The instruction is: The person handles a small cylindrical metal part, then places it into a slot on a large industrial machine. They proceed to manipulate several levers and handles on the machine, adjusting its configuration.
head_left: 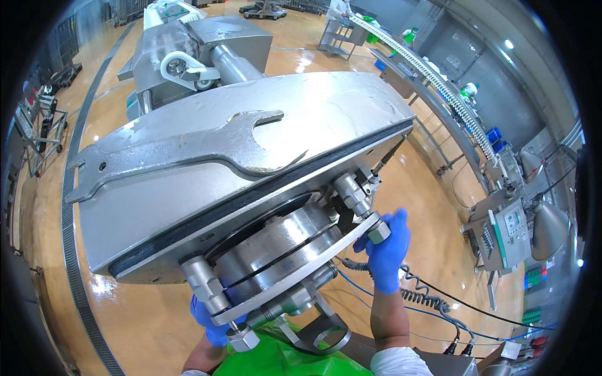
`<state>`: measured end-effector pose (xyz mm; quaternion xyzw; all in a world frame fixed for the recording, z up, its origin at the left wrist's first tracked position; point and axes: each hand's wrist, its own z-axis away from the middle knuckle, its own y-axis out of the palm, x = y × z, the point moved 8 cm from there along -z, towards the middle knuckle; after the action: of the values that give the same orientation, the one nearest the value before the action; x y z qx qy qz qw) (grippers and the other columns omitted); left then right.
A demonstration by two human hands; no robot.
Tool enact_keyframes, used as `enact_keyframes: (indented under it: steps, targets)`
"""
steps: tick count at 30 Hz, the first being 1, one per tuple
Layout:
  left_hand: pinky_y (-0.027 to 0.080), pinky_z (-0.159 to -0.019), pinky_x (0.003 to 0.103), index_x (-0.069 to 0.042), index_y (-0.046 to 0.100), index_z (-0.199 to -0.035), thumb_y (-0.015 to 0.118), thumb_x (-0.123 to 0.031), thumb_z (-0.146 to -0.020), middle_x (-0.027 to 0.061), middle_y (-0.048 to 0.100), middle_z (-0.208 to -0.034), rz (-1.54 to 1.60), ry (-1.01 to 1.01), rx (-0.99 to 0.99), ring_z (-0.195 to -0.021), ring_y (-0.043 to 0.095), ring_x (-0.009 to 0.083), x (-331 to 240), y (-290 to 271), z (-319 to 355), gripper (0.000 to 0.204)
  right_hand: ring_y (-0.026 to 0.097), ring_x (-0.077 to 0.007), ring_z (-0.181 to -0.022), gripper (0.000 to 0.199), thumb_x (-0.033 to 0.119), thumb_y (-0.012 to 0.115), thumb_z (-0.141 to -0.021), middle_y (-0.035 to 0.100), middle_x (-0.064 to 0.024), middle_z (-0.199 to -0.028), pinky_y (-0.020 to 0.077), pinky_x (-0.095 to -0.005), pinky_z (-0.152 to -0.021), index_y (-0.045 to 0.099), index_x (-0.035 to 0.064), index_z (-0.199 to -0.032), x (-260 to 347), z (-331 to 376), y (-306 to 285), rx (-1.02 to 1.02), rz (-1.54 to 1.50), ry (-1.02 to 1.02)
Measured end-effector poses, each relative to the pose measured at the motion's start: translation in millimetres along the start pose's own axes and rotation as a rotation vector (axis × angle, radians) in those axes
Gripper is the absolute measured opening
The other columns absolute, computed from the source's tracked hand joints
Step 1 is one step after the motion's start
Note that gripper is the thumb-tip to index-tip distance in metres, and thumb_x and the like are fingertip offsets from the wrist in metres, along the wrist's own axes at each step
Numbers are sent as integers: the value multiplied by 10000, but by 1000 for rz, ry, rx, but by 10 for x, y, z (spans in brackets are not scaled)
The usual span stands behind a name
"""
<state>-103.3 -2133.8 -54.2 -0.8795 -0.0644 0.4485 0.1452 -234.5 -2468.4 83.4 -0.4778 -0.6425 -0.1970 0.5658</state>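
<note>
My right hand (pixel 390 254), in a blue glove, has its thumb and fingers around a hex nut (pixel 379 232) at the right end of a flat metal clamping bar (pixel 301 269). My left hand (pixel 216 333), also gloved in blue, is behind the bar's left end, close to another hex nut (pixel 242 338) on a threaded bolt. Most of its fingers are hidden. The bar crosses a round steel machine head (pixel 276 244) between two cylindrical posts. On the sloping steel housing (pixel 351 100) above lies a large open-ended wrench (pixel 188 150).
A handle ring (pixel 323 338) juts toward my green apron (pixel 276 357). Coiled cables (pixel 426 299) hang at the right. Beyond are a long conveyor (pixel 433 78), a control panel (pixel 511 222), wheeled racks (pixel 47 128), a floor drain (pixel 78 301) and several people at work.
</note>
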Motion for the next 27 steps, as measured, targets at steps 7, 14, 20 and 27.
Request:
enact_keyframes:
  steps: [7, 14, 20, 27]
  targets:
    - [441, -574, 407, -53, 630, -897, 712, -256, -694, 123, 614, -772, -25, -33, 79, -661, 588, 324, -75, -37, 16, 298, 590, -259, -663, 316, 279, 648, -834, 591, -160, -834, 479, -361, -645, 568, -2, -954, 743, 160, 40, -26, 636, -601]
    - [454, -561, 352, -68, 601, -865, 733, -175, -695, 69, 588, -736, 60, -19, 90, -655, 587, 236, 62, -2, 154, 241, 541, -156, -491, 303, 254, 561, -887, 503, -39, -543, 386, -313, -441, 545, -1, -724, 94, 106, 32, 155, 6, 207]
    - [434, -573, 410, -55, 613, -870, 709, -210, -706, 123, 601, -762, -21, 39, -17, -679, 590, 314, -23, -42, 76, 245, 483, -211, -552, 366, 370, 649, -813, 486, -58, -598, 392, -343, -542, 508, 34, -780, 476, 2, 32, 141, 399, -181]
    - [409, -553, 378, -63, 550, -875, 797, -250, -583, 86, 570, -757, 78, 217, 33, -621, 544, 287, -547, 17, -286, 426, 384, -213, -481, 438, 414, 659, -756, 364, -61, -529, 313, -350, -481, 426, 82, -592, 445, -26, -96, -8, 579, -615]
